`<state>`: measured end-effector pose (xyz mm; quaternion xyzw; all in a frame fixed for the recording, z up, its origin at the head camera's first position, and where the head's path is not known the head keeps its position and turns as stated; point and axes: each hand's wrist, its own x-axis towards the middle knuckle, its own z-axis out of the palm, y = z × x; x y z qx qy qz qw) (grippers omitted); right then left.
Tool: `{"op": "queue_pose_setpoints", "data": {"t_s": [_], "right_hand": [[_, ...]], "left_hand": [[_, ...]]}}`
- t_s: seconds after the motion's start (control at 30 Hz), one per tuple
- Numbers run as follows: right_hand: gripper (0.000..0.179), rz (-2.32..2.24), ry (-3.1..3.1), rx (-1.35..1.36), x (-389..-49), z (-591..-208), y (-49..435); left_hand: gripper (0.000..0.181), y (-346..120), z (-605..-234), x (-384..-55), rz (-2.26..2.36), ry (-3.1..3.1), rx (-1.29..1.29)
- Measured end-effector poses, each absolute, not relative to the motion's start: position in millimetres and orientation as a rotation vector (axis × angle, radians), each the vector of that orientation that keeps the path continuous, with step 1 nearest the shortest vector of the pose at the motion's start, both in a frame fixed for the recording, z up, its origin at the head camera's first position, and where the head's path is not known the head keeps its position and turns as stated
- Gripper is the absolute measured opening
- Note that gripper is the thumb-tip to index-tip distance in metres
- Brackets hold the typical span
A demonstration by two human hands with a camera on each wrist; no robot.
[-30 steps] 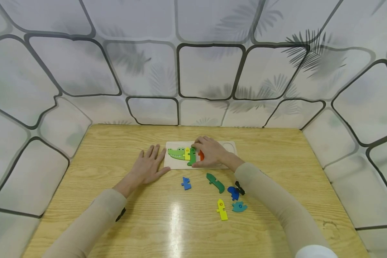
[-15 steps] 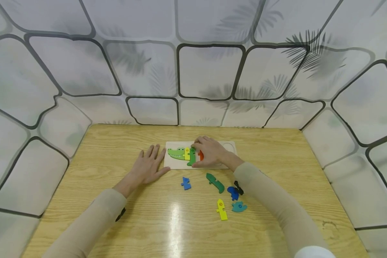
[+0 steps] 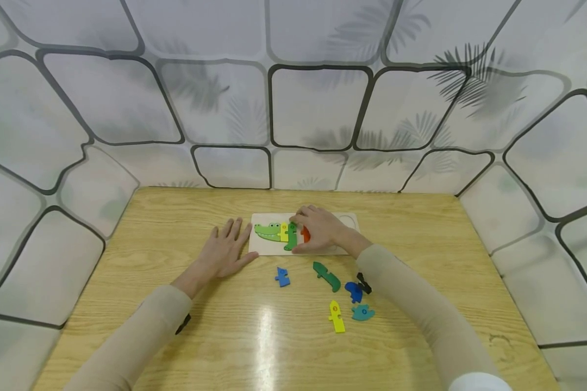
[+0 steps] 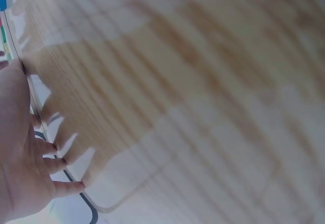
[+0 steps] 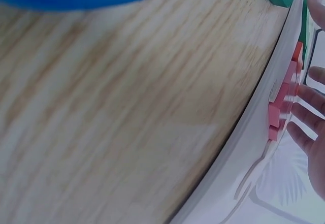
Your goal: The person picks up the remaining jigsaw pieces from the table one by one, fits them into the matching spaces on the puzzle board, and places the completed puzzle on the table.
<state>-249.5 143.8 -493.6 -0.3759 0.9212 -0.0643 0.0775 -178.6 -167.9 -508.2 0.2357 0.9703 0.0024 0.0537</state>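
Note:
A pale wooden puzzle board (image 3: 269, 250) bears a crocodile-head piece (image 3: 266, 232), a yellow piece (image 3: 283, 233), a green piece (image 3: 289, 241) and a partly covered red piece (image 3: 305, 234). My left hand (image 3: 223, 253) lies with fingers spread on the table, thumb against the board's lower left corner. Over the board, my right hand (image 3: 318, 231) is bent, its forefinger at the top of the green piece and its thumb at the bottom, seemingly pinching it. In the right wrist view, a pink piece (image 5: 280, 107) sits by the other fingers.
Loose on the table nearer me lie a blue piece (image 3: 282, 277), a dark green piece (image 3: 326, 276), a dark blue piece (image 3: 353, 291), a teal piece (image 3: 362, 312) and a yellow piece with a pointed end (image 3: 337, 317). A patterned wall (image 3: 303, 171) stands behind the table.

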Motion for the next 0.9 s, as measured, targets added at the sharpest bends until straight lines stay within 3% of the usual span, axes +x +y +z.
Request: {"op": "queue_pose_setpoints", "data": {"t_s": [0.9], "right_hand": [[0.095, -0.134, 2.761, -1.127, -238, -486, 164]], "left_hand": [[0.088, -168, -510, -179, 0.003, 2.948, 0.711]]}}
